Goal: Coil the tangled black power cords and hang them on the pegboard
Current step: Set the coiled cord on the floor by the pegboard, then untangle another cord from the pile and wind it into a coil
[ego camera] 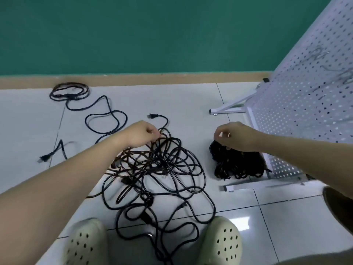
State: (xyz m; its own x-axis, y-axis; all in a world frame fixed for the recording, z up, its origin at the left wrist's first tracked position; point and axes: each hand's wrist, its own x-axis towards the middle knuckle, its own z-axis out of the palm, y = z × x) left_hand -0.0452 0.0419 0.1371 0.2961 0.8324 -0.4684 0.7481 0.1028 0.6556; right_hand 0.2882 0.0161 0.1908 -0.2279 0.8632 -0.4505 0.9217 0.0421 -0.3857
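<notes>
A big tangle of black power cords [162, 175] lies on the tiled floor between my feet and the wall. My left hand [142, 133] pinches a loop at the tangle's top edge, just below a loose plug [152, 116]. My right hand [236, 135] hovers with curled fingers over a dark bundle of cords [236, 163] that lies against the foot of the white pegboard [305, 88]; whether it holds anything is unclear. A coiled cord [69, 92] lies at the far left near the wall.
The pegboard stands on a white metal frame [229, 108] at the right. A loose cord with a plug [44, 158] trails at the left. My two pale perforated shoes [222, 243] are at the bottom, with cord loops between them. A green wall rises behind.
</notes>
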